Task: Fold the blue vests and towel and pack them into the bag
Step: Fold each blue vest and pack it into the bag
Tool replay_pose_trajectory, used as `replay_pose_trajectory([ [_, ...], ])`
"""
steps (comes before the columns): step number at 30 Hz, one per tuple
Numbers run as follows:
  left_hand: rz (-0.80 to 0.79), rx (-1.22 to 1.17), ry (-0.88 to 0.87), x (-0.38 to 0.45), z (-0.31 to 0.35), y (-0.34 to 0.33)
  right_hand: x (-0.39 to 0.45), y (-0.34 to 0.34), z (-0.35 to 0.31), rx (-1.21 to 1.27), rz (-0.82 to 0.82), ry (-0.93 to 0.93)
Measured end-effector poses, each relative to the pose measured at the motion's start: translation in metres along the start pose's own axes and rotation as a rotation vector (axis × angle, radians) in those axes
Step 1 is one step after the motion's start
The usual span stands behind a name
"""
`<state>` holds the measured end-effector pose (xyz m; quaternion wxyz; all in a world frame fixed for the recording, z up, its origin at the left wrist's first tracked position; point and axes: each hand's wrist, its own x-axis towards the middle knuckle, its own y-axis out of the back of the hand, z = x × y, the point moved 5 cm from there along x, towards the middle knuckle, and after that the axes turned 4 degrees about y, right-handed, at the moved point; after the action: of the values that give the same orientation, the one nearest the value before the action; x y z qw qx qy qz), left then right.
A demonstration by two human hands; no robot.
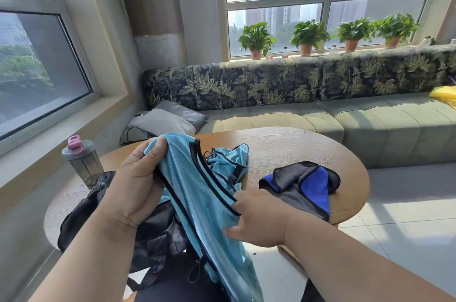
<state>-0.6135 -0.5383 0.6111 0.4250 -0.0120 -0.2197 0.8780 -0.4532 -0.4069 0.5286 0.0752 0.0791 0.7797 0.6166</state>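
Oval wooden table [283, 143] carries a black backpack [158, 225] at its near-left edge, a second blue vest [228, 161] bunched mid-table, and a blue-grey towel [308, 185] crumpled on the right. Held light-blue vest [197, 193] hangs over the backpack, long axis running upper-left to lower-right, tail dangling off the table. Left hand [134, 185] grips its top; right hand [259, 217] pinches the trimmed edge. Risk: slippery mesh slides loose, or cord snags the backpack.

Both hands [138, 178] [259, 217] grip blue vest [197, 190] over bag [158, 232].

Sunlit rm: sofa [320, 119], windows [328, 0]
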Motion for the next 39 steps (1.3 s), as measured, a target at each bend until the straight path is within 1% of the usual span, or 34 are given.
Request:
replay_pose_trajectory([
  [1,-0.006,-0.004,0.001,0.000,-0.002,-0.001,0.001,0.000,-0.002,0.008,0.039,0.038],
  [4,-0.027,0.006,0.016,-0.002,-0.006,-0.003,0.001,0.008,-0.018,0.163,0.297,0.194],
  [6,-0.059,0.025,0.032,-0.002,-0.009,-0.001,0.002,0.009,-0.026,0.201,0.334,0.235],
  [9,-0.129,0.007,0.058,-0.004,-0.012,-0.001,0.004,0.007,-0.034,0.128,0.342,0.282],
  [11,-0.145,-0.021,0.072,-0.007,-0.014,-0.003,0.006,0.003,-0.032,0.100,0.302,0.234],
  [15,-0.147,-0.011,0.050,-0.008,-0.011,-0.002,0.010,-0.014,-0.017,-0.099,0.112,0.028],
  [17,-0.145,0.022,0.024,-0.006,-0.008,0.004,0.007,-0.019,-0.008,-0.127,0.029,-0.049],
  [19,-0.075,0.056,0.006,-0.002,-0.006,0.013,0.005,-0.018,0.000,-0.085,-0.002,-0.088],
  [20,-0.023,0.070,0.002,0.000,-0.005,0.019,0.003,-0.014,0.004,-0.040,0.012,-0.087],
  [22,0.107,0.093,-0.004,0.007,0.000,0.034,0.001,0.001,0.013,0.099,0.137,-0.025],
  [23,0.185,0.105,-0.003,0.010,0.003,0.043,-0.002,0.011,0.019,0.230,0.231,0.000],
  [25,0.292,0.154,-0.002,0.016,0.008,0.054,-0.008,0.033,0.033,0.583,0.398,0.005],
  [26,0.313,0.195,0.000,0.019,0.011,0.054,-0.012,0.044,0.037,0.768,0.449,0.001],
  [27,0.325,0.235,0.002,0.023,0.015,0.053,-0.015,0.053,0.039,0.940,0.461,0.003],
  [29,0.334,0.251,-0.025,0.033,0.026,0.047,-0.017,0.064,0.036,1.217,0.416,0.037],
  [31,0.268,0.122,-0.070,0.043,0.039,0.035,-0.018,0.070,0.026,1.404,0.306,0.061],
  [33,0.123,-0.037,-0.026,0.046,0.040,0.019,-0.019,0.070,0.012,1.535,0.200,0.082],
  [35,-0.049,-0.121,0.132,0.041,0.018,0.005,-0.017,0.068,0.002,1.657,0.188,0.086],
  [38,-0.093,-0.206,0.436,0.012,-0.047,0.000,-0.013,0.064,-0.001,1.828,0.264,0.047],
  [39,-0.130,-0.220,0.496,0.003,-0.064,0.001,-0.012,0.063,0.001,1.860,0.274,0.035],
])
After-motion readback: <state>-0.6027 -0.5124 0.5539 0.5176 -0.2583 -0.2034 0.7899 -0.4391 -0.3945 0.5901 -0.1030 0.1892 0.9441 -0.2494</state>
